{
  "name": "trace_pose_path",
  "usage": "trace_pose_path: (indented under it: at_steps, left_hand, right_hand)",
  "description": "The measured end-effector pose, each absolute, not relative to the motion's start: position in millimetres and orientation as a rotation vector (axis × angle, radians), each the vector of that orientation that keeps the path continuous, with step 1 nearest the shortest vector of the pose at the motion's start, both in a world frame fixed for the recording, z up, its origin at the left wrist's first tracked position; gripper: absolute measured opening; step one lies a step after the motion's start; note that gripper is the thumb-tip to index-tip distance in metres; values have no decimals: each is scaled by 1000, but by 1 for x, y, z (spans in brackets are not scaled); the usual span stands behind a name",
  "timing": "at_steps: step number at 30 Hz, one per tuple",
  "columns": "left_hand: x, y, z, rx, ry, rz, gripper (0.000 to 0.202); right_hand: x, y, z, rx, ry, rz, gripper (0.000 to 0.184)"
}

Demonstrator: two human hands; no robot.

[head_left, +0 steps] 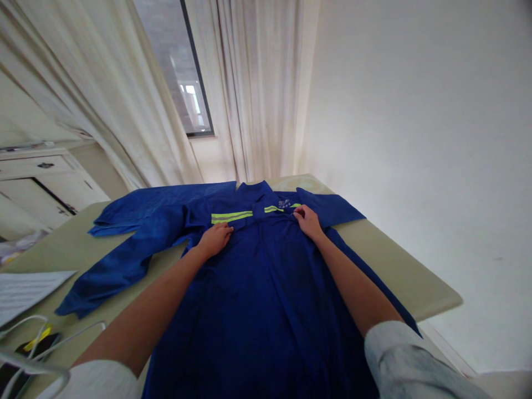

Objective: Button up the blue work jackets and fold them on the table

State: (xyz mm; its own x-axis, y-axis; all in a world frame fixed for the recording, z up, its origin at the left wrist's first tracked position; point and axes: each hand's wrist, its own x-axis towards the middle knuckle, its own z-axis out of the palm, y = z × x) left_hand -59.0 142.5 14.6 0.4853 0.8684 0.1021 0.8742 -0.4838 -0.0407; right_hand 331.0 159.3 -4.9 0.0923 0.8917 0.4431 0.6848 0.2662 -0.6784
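Observation:
A dark blue work jacket (pixel 249 288) lies spread with its collar away from me and its lower part reaching down towards me. Yellow-green reflective stripes (pixel 231 216) cross its chest, and small white print shows at the right. My left hand (pixel 216 239) is on the chest just below the left stripe, its fingers closed on the cloth. On the other side of the chest, my right hand (pixel 307 221) pinches a bit of the fabric near the print. One sleeve (pixel 114 271) stretches out to the left; the other is folded out at the right.
The jacket rests on a pale green table (pixel 399 271). More blue cloth (pixel 133 208) lies at the back left. Paper (pixel 29 288), white cables (pixel 31 363) and a dark object sit at the near left. Curtains (pixel 266 83), a white cabinet (pixel 54 183) and a wall (pixel 436 138) surround the table.

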Motion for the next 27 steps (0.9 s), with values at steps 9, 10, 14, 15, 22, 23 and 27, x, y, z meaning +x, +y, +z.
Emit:
trace_pose_path:
  at_steps: [9,10,14,15,22,23,27]
  left_hand:
    - [-59,141,15,-2648,-1557,-137,37]
    - [-59,141,15,-2653,-1557,-146,37]
    - [-60,142,14,-2665,-1540,-167,36]
    - [-60,142,14,-2664,-1536,-167,36]
    - [-59,141,14,-2647,-1541,-140,38]
    - [-59,141,14,-2649,-1542,-139,38]
    - [-59,140,14,-2654,-1564,-182,36]
  right_hand:
    - [337,161,-4,-1351,-1572,519,34]
    - [338,160,-3,-1351,-1529,530,37]
    - [340,154,3,-1395,-1529,407,28]
    - [341,152,5,-1396,-1591,377,25]
    - [338,140,8,-1443,-1992,195,47]
    - [336,140,8,-1449,-2027,162,44]
    - [331,137,10,-1493,-2114,31,34]
